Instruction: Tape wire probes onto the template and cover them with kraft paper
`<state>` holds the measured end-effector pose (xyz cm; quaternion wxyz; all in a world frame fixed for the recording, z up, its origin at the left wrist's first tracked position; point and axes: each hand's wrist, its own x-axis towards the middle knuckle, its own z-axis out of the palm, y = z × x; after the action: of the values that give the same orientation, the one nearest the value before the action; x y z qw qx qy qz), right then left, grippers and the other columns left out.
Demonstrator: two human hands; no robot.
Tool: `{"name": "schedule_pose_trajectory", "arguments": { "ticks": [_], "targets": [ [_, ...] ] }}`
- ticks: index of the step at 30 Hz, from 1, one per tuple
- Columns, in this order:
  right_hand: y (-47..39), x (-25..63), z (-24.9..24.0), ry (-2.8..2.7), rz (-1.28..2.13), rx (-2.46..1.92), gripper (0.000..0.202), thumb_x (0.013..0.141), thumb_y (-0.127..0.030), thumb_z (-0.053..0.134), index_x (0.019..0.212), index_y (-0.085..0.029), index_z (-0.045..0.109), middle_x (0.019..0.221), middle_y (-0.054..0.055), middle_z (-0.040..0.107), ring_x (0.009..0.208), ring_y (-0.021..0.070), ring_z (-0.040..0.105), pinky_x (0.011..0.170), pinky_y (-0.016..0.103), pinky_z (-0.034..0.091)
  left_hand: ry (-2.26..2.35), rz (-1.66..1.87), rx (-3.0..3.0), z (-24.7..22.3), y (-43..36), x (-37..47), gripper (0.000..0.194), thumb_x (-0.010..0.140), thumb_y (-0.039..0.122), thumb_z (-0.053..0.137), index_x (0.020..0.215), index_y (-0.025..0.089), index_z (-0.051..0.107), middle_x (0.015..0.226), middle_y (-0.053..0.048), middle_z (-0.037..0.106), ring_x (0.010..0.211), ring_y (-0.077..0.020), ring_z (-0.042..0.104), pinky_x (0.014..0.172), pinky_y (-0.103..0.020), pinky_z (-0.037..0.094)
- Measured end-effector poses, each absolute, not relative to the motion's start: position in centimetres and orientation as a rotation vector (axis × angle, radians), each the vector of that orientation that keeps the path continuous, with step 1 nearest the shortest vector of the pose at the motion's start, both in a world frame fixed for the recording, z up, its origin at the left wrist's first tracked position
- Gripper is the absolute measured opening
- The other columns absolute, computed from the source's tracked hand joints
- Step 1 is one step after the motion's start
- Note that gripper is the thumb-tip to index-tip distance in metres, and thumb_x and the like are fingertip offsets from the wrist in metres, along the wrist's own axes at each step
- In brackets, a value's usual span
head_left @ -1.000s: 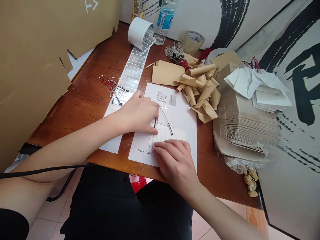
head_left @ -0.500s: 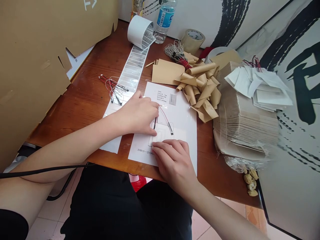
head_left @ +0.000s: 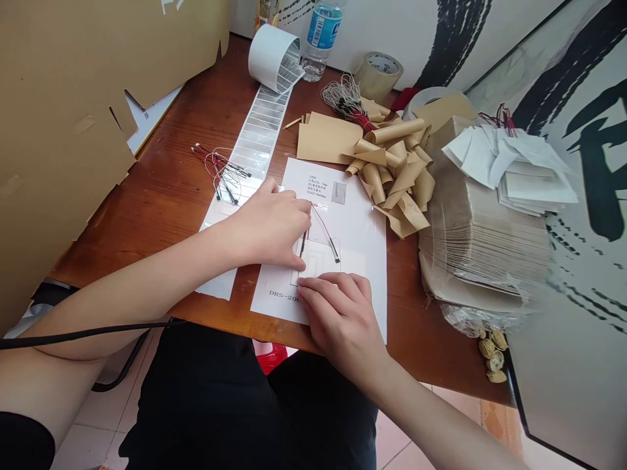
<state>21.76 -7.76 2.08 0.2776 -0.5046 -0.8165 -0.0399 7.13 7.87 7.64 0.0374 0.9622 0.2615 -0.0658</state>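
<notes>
On the wooden table lies a white printed sheet [head_left: 362, 222] with an outline drawing and lettering. My left hand [head_left: 274, 225] rests over its left part, palm down, thumb stretched away from the bent fingers. A thin black lead [head_left: 303, 243] runs beside that thumb, and a red wire [head_left: 321, 223] with a small black tip comes from under the fingertips. My right hand [head_left: 345, 313] lies at the sheet's lower middle, fingers pressed together, fingertips down on the drawing. Whatever is under them is hidden. A pale, faint patch, perhaps thin film, shows just above the right knuckles.
Left of the sheet, a label strip [head_left: 255, 130] unwinds from a roll [head_left: 272, 59], with several wired sensors [head_left: 223, 173] on it. Behind stand a water bottle [head_left: 322, 39] and tape [head_left: 379, 72]. Curled brown paper [head_left: 392, 163] and stacked cardboard [head_left: 490, 241] lie right; a large carton [head_left: 108, 98] flanks the left.
Both hands stay almost in place; the left thumb has shifted very slightly. The camera view has tilted a little.
</notes>
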Motion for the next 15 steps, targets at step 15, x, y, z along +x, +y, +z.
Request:
{"name": "schedule_pose_trajectory", "arguments": {
  "ticks": [15],
  "targets": [
    [-7.99,21.76,2.35,-2.178,-0.154,-1.476,0.016,0.092,-0.004,0.064,0.088,-0.017,0.072,0.075,0.005,0.061,0.074,0.0191,0.047,0.07,0.034,0.035,0.789,-0.217,2.931,7.76,7.52,7.18,0.046,0.084,0.056,0.068,0.107,0.016,0.077,0.129,-0.012,0.07,0.114,-0.0328,0.06,0.098,-0.048,0.031]
  ]
}}
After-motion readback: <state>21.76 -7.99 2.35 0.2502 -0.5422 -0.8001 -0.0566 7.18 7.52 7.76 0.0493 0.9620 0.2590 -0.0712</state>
